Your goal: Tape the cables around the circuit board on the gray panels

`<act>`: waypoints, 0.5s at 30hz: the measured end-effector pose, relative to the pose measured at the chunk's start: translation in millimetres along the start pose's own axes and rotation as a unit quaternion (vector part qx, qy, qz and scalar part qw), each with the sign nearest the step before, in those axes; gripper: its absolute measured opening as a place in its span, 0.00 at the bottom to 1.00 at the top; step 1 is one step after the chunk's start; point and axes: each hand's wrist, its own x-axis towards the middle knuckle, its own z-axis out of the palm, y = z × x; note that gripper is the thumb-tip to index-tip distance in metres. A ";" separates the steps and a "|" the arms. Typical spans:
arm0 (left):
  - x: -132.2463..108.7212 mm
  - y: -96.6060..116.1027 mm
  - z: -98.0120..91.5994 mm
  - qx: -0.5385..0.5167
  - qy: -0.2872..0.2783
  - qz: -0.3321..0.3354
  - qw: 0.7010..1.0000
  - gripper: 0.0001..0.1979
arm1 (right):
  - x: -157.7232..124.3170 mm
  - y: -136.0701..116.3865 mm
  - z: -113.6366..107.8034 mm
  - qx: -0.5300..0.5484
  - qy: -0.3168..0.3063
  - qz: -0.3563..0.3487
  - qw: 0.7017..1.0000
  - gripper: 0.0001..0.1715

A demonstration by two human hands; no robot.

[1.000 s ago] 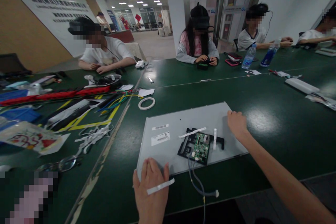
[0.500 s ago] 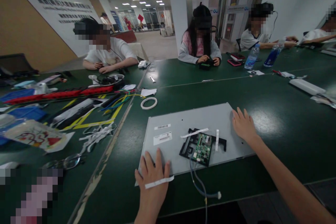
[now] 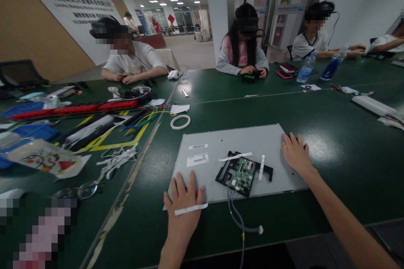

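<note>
A flat grey metal panel [image 3: 202,180] with two barcode labels lies on the green table in front of me. On its lower left corner rests my left hand [image 3: 184,199], fingers spread; a white tape strip [image 3: 191,209] is stuck across its back. My right hand [image 3: 296,153] lies with fingers stretched on the panel's right edge. Between the hands, a green circuit board [image 3: 244,175] sits on a black plastic bracket [image 3: 224,173]. White tape strips [image 3: 261,168] lie over the bracket. A grey cable [image 3: 240,222] with a white connector runs from the board off the panel.
Beyond the panel lie a tape roll [image 3: 180,122] and a small wrench [image 3: 185,93]. To the left are a red power strip [image 3: 78,109], cables, blue trays [image 3: 36,131] and glasses [image 3: 88,190]. Bottles [image 3: 306,67] stand at the far right. Several people sit across the table.
The view has shifted slightly, so most things sit a little further right. Both hands stay on the panel, and the board, bracket and cable keep their places on it.
</note>
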 end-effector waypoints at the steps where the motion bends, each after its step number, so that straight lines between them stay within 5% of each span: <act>1: 0.0 0.0 0.5 -0.005 0.002 0.000 1.000 0.27 | -0.3 -0.2 -0.1 0.002 0.002 0.000 1.000 0.27; 15: 2.0 3.0 -7.7 -0.049 0.004 -0.051 0.997 0.25 | 1.5 1.2 4.8 0.013 -0.013 0.004 1.000 0.29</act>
